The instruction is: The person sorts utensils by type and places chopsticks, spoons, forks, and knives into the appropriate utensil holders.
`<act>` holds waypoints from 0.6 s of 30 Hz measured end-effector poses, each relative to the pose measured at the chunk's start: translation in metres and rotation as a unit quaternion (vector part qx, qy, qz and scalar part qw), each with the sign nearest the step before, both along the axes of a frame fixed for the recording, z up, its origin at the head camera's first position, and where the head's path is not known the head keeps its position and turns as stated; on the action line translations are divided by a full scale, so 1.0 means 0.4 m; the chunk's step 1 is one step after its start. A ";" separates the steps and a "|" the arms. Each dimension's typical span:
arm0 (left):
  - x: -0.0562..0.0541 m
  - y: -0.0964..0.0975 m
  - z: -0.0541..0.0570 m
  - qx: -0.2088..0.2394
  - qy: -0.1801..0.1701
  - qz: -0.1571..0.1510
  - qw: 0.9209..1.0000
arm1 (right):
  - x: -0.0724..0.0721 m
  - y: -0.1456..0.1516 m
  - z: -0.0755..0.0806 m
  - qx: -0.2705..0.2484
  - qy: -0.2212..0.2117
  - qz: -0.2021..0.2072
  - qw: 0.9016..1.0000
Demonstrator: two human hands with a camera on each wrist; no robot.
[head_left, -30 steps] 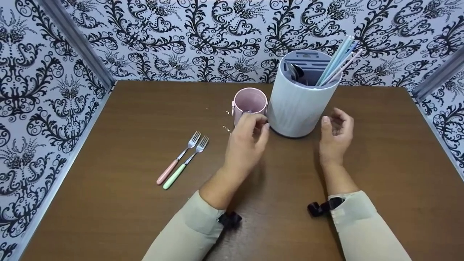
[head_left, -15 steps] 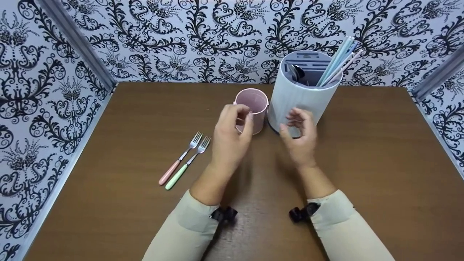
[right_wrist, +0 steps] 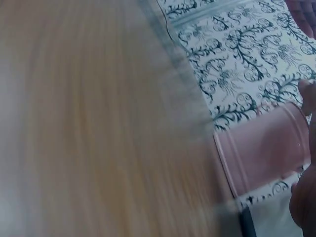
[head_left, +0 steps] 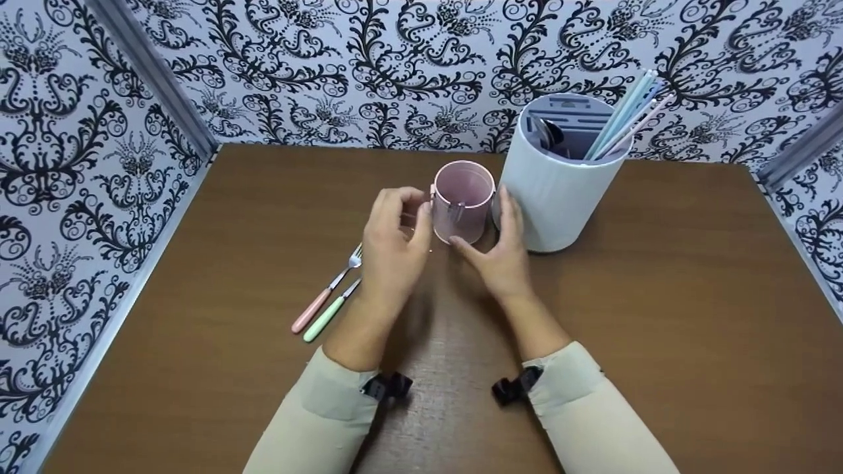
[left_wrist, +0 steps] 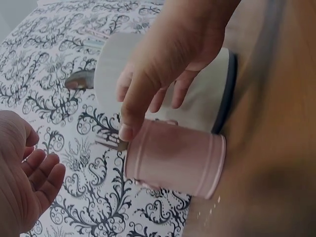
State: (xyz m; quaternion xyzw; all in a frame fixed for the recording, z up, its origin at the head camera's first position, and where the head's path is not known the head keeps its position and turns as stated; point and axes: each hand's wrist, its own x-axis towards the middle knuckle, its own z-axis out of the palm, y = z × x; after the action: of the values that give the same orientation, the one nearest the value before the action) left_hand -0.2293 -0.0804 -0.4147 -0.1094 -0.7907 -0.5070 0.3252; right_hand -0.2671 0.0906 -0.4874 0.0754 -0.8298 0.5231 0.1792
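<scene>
A small pink bucket-shaped cup [head_left: 475, 227] stands upright on the table. Metal fork tines [left_wrist: 109, 142] poke past its rim in the left wrist view. My right hand [head_left: 502, 263] is at the cup's right front, thumb in front and fingers between the cup and the white utensil holder [head_left: 560, 204]; firm contact cannot be made out. Just left of the cup is my left hand [head_left: 394, 243], fingers loosely bent and holding nothing. Left of that hand lie a pink-handled fork [head_left: 313, 309] and a green-handled fork [head_left: 324, 319], whose tines are hidden behind the hand.
Several pastel chopsticks [head_left: 622, 125] and a dark-looking spoon [head_left: 552, 133] stand in the tall holder, close beside the cup on its right. Patterned wall panels [head_left: 316, 79] border the brown table [head_left: 658, 296] at the back and sides.
My right hand has moved left from beside the utensil holder to the cup. My left hand has drawn back leftward from the cup's front, now covering part of the green-handled fork.
</scene>
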 end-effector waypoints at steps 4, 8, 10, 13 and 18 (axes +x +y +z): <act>-0.002 -0.018 -0.012 -0.010 -0.004 0.016 1.000 | -0.012 -0.036 -0.006 -0.021 -0.008 -0.033 0.999; -0.003 -0.030 -0.024 -0.018 -0.011 0.023 1.000 | -0.022 -0.055 -0.012 -0.048 -0.011 -0.051 0.997; -0.003 -0.034 -0.028 -0.021 -0.018 0.025 0.999 | -0.027 -0.059 -0.018 -0.063 -0.013 -0.057 0.996; -0.005 -0.036 -0.031 -0.025 -0.028 0.023 0.999 | -0.035 -0.062 -0.030 -0.080 -0.018 -0.068 0.994; -0.009 -0.040 -0.040 -0.037 -0.032 0.023 0.999 | -0.053 -0.065 -0.048 -0.058 -0.017 -0.076 0.995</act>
State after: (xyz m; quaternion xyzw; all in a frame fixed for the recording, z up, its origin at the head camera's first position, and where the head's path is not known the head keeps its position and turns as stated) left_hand -0.2331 -0.0964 -0.4306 -0.0865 -0.8212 -0.4731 0.3072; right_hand -0.2883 0.0645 -0.5066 -0.0070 -0.8043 0.5563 0.2086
